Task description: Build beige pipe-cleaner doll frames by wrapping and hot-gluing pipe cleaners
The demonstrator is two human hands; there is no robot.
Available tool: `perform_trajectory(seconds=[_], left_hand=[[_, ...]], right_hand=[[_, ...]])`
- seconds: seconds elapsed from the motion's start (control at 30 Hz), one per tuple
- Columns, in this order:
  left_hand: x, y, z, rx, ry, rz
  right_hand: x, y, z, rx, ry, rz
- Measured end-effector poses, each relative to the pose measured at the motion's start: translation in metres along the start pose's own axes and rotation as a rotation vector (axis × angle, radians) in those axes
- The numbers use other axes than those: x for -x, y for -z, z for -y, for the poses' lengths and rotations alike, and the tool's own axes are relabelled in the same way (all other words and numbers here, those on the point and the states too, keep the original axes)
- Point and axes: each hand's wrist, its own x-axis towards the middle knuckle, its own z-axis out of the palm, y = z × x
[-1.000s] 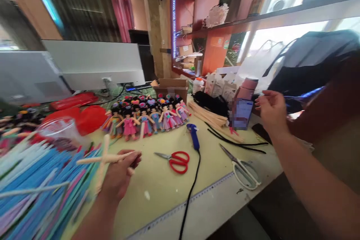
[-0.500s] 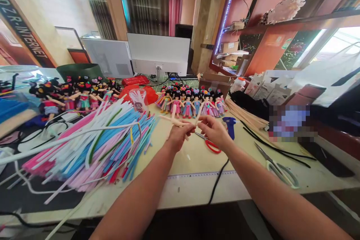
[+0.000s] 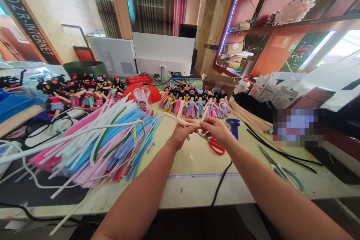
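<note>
Between my hands is a skin-coloured pipe-cleaner frame [image 3: 180,117] with several arms that cross and stick out. My left hand [image 3: 180,135] has its fingers closed round the lower part of it. With thumb and fingers pinched, my right hand [image 3: 217,129] grips the frame's right-hand end, and the fingertips of both hands almost meet. Red-handled scissors [image 3: 216,146] lie on the table just under my right hand, partly covered by it. Behind the frame stand several finished pipe-cleaner dolls [image 3: 192,105] with black hair and colourful skirts.
A large heap of coloured pipe cleaners [image 3: 112,138] lies at the left. More dolls [image 3: 89,93] stand behind it, near a plastic cup [image 3: 142,99]. At the right are beige pipe cleaners [image 3: 250,120], black ones [image 3: 281,152] and grey-handled scissors [image 3: 281,168]. A ruler strip [image 3: 205,175] runs along the front.
The whole scene has shifted a little to the right as my head turned. Both hands keep their grip on the pipe-cleaner frame, which is slightly turned.
</note>
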Motion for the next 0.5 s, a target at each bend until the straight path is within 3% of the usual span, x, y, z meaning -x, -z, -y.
perform_trajectory(seconds=[0.2, 0.5], left_hand=[[0.0, 0.002, -0.003, -0.158, 0.015, -0.05], [-0.002, 0.003, -0.002, -0.241, 0.04, -0.086]], right_hand=[[-0.01, 0.001, -0.015, -0.132, -0.08, 0.119], [-0.017, -0.005, -0.026, -0.28, -0.031, 0.171]])
